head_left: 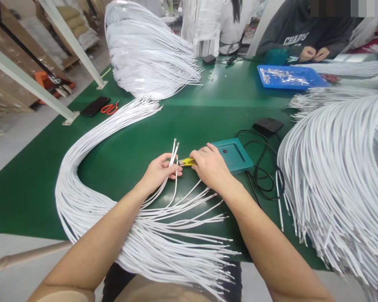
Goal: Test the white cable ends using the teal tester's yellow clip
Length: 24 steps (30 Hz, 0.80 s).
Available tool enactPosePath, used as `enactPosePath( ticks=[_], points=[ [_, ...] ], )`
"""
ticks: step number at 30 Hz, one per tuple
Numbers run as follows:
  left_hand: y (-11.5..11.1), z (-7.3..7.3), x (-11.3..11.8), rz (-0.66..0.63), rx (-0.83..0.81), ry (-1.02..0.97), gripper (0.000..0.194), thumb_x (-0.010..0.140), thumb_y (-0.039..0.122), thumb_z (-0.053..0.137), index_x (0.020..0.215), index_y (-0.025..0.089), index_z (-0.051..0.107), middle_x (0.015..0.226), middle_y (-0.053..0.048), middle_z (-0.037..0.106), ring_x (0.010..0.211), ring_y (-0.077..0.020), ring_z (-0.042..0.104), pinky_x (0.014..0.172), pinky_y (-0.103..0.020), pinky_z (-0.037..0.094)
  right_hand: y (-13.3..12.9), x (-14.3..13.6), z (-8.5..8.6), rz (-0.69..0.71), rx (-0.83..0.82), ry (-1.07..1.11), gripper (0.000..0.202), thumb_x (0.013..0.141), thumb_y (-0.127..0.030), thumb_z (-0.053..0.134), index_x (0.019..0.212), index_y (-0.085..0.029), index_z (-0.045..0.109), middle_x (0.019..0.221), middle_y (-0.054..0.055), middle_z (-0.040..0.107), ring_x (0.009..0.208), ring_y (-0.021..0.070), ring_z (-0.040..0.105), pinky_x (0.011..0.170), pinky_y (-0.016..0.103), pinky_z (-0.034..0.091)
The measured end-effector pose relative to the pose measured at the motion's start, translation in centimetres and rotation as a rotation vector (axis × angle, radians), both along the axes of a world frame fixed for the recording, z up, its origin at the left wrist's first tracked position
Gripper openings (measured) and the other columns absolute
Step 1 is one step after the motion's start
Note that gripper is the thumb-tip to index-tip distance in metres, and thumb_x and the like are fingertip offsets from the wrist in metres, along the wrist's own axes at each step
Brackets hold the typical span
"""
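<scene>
My left hand (pixel 164 170) is closed, thumb and fingertips pinching a few white wires (pixel 174 152) whose metal-tipped ends stand up just above my fingers. My right hand (pixel 209 165) is wrapped around a yellow-handled tool (pixel 187 162), its nose pointing left and reaching the wires right beside my left fingertips. My own grip covers much of the tool, so I can't tell whether its nose is clamped on a wire end or only touching it.

The held wires trail down toward me into a long bundle of white wires (pixel 82 191). That bundle passes beneath my left forearm; its near ends fan out to the right, between my two forearms, while the rest curves away to the left and forward across the green table (pixel 208 117).

Just beyond my right hand sits a teal tray (pixel 239 155), with a black cable (pixel 261 172) looped beside it. A thick heap of white wires (pixel 334 176) lies to the right of my right forearm. Farther off on the left are orange-handled scissors (pixel 110 108) next to a flat black object (pixel 95 106). Across the table, a blue tray (pixel 315 79) of small pieces stands near a co-worker's hands (pixel 315 53).
</scene>
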<state>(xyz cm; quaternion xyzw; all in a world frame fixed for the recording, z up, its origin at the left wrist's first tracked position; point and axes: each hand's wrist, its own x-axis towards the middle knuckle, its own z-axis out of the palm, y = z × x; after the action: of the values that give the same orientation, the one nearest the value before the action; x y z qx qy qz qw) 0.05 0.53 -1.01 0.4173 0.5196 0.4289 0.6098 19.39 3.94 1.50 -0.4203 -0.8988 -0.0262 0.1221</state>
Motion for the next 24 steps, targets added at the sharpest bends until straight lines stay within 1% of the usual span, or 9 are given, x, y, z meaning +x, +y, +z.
enactPosePath(
  ticks=[2, 4, 12, 15, 18, 20, 21, 22, 24],
  points=[
    [0.0, 0.0, 0.1, -0.002, -0.008, 0.014, 0.045, 0.069, 0.031, 0.076, 0.104, 0.016, 0.053, 0.076, -0.005, 0.072, 0.069, -0.0167, 0.071, 0.059, -0.022, 0.052, 0.0, 0.1, 0.0, 0.02, 0.0, -0.007, 0.014, 0.081, -0.011, 0.056, 0.093, -0.015, 0.062, 0.089, 0.007, 0.069, 0.089, 0.0214, 0.056, 0.102, 0.038, 0.025],
    [0.0, 0.1, 0.2, -0.005, -0.014, 0.029, 0.044, 0.069, 0.03, 0.076, 0.103, 0.016, 0.052, 0.076, -0.005, 0.072, 0.069, -0.017, 0.071, 0.059, -0.022, 0.053, 0.1, 0.0, 0.1, 0.033, 0.008, -0.019, 0.015, 0.082, -0.009, 0.054, 0.091, -0.015, 0.063, 0.088, 0.007, 0.07, 0.088, 0.0215, 0.054, 0.101, 0.039, 0.025],
    [0.1, 0.2, 0.9, 0.037, -0.054, 0.116, 0.034, 0.07, 0.021, 0.074, 0.095, 0.014, 0.052, 0.072, -0.005, 0.072, 0.066, -0.0176, 0.071, 0.057, -0.023, 0.055, 0.7, 0.0, -0.3, 0.035, 0.046, -0.026, 0.016, 0.084, -0.012, 0.053, 0.077, -0.017, 0.067, 0.07, 0.006, 0.068, 0.081, 0.021, 0.05, 0.098, 0.037, 0.028],
    [0.1, 0.0, 1.0, 0.039, -0.055, 0.134, 0.029, 0.072, 0.018, 0.072, 0.093, 0.014, 0.053, 0.071, -0.005, 0.072, 0.065, -0.0163, 0.071, 0.055, -0.021, 0.054, 0.7, -0.1, -0.4, 0.032, 0.033, -0.025, 0.019, 0.086, -0.014, 0.052, 0.077, -0.017, 0.068, 0.068, 0.006, 0.067, 0.08, 0.0208, 0.05, 0.098, 0.038, 0.029],
    [0.1, -0.2, 1.1, 0.028, -0.049, 0.118, 0.028, 0.073, 0.018, 0.071, 0.094, 0.014, 0.053, 0.07, -0.005, 0.072, 0.065, -0.016, 0.071, 0.055, -0.021, 0.054, 0.6, -0.2, 0.0, 0.034, -0.011, -0.037, 0.018, 0.087, -0.016, 0.052, 0.081, -0.017, 0.07, 0.07, 0.006, 0.068, 0.081, 0.0208, 0.052, 0.1, 0.038, 0.03],
    [0.2, -0.4, 1.1, 0.027, -0.044, 0.104, 0.03, 0.072, 0.019, 0.072, 0.094, 0.013, 0.054, 0.07, -0.005, 0.072, 0.065, -0.0164, 0.071, 0.055, -0.021, 0.054, 0.5, -0.1, 0.4, 0.019, -0.019, -0.008, 0.018, 0.088, -0.021, 0.053, 0.093, -0.017, 0.07, 0.08, 0.007, 0.071, 0.087, 0.0217, 0.054, 0.104, 0.042, 0.027],
    [0.2, -0.4, 1.1, 0.028, -0.043, 0.101, 0.03, 0.071, 0.019, 0.073, 0.094, 0.013, 0.054, 0.071, -0.006, 0.072, 0.066, -0.0166, 0.071, 0.055, -0.022, 0.054, 0.4, 0.0, 0.5, -0.014, 0.003, 0.021, 0.022, 0.089, -0.023, 0.053, 0.102, -0.017, 0.068, 0.09, 0.008, 0.072, 0.094, 0.0228, 0.054, 0.106, 0.045, 0.024],
    [0.2, -0.3, 1.1, 0.03, -0.043, 0.102, 0.031, 0.071, 0.019, 0.073, 0.094, 0.013, 0.054, 0.071, -0.006, 0.072, 0.066, -0.0169, 0.071, 0.055, -0.022, 0.054, 0.4, 0.2, 0.7, -0.068, 0.042, 0.051, 0.027, 0.09, -0.026, 0.052, 0.111, -0.016, 0.065, 0.101, 0.01, 0.071, 0.102, 0.0246, 0.053, 0.108, 0.049, 0.02],
    [0.2, -0.2, 1.1, 0.03, -0.045, 0.108, 0.031, 0.07, 0.018, 0.073, 0.095, 0.013, 0.054, 0.072, -0.007, 0.072, 0.067, -0.0173, 0.071, 0.056, -0.023, 0.055, 0.6, 0.7, 0.7, -0.236, 0.138, 0.092, 0.037, 0.091, -0.028, 0.05, 0.124, -0.014, 0.057, 0.123, 0.016, 0.062, 0.117, 0.0298, 0.047, 0.108, 0.057, 0.015]
  ],
)
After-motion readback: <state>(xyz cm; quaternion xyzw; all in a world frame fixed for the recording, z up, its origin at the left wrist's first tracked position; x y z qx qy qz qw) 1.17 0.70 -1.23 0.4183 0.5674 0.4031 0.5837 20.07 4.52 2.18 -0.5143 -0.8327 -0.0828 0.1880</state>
